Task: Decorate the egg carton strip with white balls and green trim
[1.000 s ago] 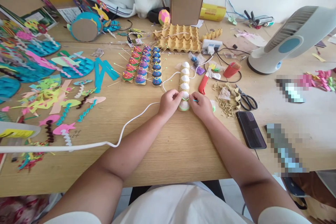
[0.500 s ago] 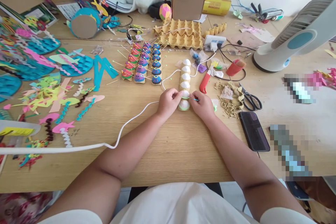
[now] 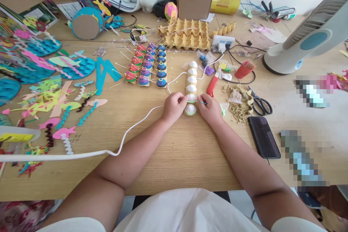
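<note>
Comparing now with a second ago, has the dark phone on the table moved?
No. The phone keeps its place on the near side of the scissors; only the whole view has shifted slightly.

White-topped carton strip [image 3: 191,80] with green trim [image 3: 193,101], red-handled tool [image 3: 211,87], blue carton strip [image 3: 161,74] with yellow details, white-and-blue fan [image 3: 301,52]

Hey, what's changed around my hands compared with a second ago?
Only the camera view has visibly shifted slightly. Your left hand and right hand stay at the near end of the white-domed, tan-sided strip, the right still pinching a thin blue-green strand. The black rectangular phone and red-handled tool stayed put.
</note>
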A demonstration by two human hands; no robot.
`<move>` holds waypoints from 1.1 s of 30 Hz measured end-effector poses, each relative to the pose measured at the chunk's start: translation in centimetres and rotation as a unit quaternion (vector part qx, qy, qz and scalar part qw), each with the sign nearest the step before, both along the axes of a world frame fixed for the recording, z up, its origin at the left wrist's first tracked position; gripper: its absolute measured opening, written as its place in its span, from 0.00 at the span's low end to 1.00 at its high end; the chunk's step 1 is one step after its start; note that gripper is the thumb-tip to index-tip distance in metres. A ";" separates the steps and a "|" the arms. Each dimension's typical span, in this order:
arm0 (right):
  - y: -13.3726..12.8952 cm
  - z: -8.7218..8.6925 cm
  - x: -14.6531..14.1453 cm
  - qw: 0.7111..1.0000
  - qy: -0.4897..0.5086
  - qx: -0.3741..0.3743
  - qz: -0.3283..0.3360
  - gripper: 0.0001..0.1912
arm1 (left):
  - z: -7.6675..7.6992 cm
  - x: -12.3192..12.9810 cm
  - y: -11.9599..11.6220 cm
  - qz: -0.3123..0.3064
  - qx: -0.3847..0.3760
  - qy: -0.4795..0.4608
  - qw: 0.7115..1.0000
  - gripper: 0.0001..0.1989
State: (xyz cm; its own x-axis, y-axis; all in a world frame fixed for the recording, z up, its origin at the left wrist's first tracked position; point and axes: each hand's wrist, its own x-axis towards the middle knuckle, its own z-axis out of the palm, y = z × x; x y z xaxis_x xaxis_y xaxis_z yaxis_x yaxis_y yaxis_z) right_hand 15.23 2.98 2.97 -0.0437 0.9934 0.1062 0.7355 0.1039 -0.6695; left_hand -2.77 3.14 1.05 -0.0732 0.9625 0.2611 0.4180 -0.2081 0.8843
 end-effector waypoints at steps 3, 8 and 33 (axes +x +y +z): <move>0.2 -0.2 0.3 0.998 0.051 0.013 -0.021 0.09 | 0.2 0.0 -0.1 0.000 -0.008 0.002 1.000 0.18; 0.0 -0.2 0.3 0.995 0.101 -0.004 -0.027 0.09 | 0.4 0.1 -0.1 0.003 -0.017 0.011 1.000 0.18; 0.2 -0.4 -1.2 0.852 0.506 -0.137 -0.004 0.20 | -0.9 0.1 0.4 -0.010 -0.020 -0.195 0.981 0.21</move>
State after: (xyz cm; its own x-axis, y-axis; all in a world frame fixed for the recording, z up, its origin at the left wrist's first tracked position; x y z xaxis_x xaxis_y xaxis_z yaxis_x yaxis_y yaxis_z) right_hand 14.07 3.20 2.62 -0.0611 0.9868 -0.1503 -0.2316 -0.1604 -0.9595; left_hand -2.65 3.53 0.18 -0.1400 0.9739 0.1786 0.0429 -0.1743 0.9838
